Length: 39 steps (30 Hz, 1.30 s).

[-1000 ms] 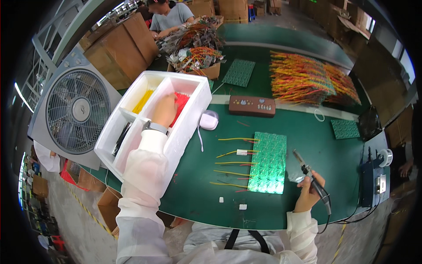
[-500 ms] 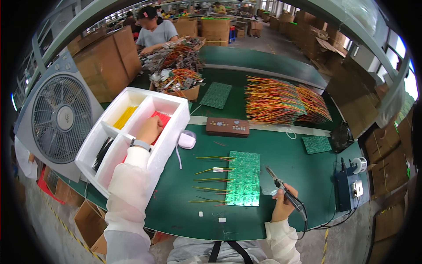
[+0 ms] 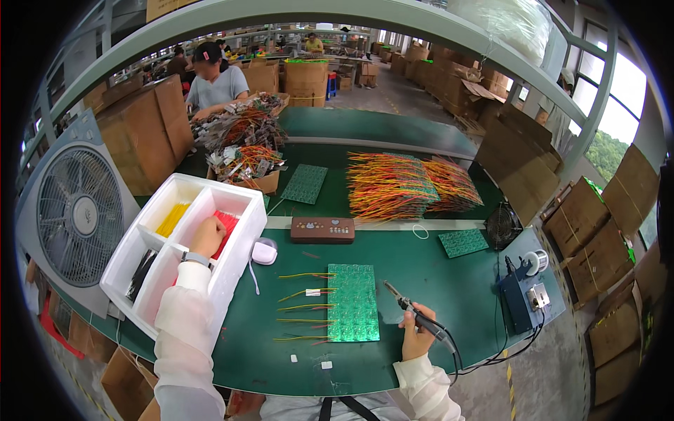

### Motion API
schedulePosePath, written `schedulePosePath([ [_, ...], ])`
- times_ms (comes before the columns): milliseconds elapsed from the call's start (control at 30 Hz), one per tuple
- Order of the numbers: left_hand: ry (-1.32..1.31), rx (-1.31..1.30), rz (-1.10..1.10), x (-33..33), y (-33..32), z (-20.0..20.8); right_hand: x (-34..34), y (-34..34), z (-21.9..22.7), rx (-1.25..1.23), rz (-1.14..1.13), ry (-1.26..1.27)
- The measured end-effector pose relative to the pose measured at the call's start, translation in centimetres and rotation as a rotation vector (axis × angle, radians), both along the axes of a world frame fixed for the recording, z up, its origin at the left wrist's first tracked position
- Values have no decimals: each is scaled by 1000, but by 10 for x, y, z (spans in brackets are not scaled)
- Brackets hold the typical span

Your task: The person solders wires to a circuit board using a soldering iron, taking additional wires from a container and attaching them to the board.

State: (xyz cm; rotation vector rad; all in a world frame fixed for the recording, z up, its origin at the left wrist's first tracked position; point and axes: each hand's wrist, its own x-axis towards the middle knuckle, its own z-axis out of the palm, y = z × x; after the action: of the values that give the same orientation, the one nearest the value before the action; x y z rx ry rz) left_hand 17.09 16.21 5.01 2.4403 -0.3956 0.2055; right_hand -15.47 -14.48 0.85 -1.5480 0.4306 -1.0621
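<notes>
My left hand (image 3: 208, 237) reaches into the white foam box (image 3: 247, 201), its curled fingers at the red wires (image 3: 226, 226) in one compartment; the fingertips are partly hidden. Yellow wires (image 3: 173, 219) and black wires (image 3: 142, 274) lie in other compartments. In my right hand (image 3: 418, 332) is a soldering iron (image 3: 419, 316), its tip pointing up and left, just right of a green circuit board panel (image 3: 353, 303). Several yellow and red wires (image 3: 303, 321) stick out from the panel's left edge. A small white tag (image 3: 312, 292) lies across one pair.
Left of the box stands a fan (image 3: 86, 215). A brown case (image 3: 322, 230) and a pale earbud-like case (image 3: 264, 252) lie behind the panel. Wired boards (image 3: 390, 184) are piled at the back. A blue soldering station (image 3: 516, 303) with a solder spool (image 3: 537, 262) stands right. One person (image 3: 216, 90) sits beyond.
The view has shifted, so the scene sits lower and further left. My left hand stays at the red wires; my right hand still holds the soldering iron beside the panel.
</notes>
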Motion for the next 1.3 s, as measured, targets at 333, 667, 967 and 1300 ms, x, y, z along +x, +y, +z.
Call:
schedulePosePath([
  [333,-302,-568,-223,-47,-37,91,4,-14,-17,-243,-66,119],
  [667,-118,-615,-356,-125,-145,-11,6,1,-1,-15,45,-14],
  [967,-238,-428,-367,-138,-179,-43,6,-2,-3,-20,29,22],
  [1300,-147,-424,-350,-149,-172,-42,7,-3,-5,-48,-18,-7],
])
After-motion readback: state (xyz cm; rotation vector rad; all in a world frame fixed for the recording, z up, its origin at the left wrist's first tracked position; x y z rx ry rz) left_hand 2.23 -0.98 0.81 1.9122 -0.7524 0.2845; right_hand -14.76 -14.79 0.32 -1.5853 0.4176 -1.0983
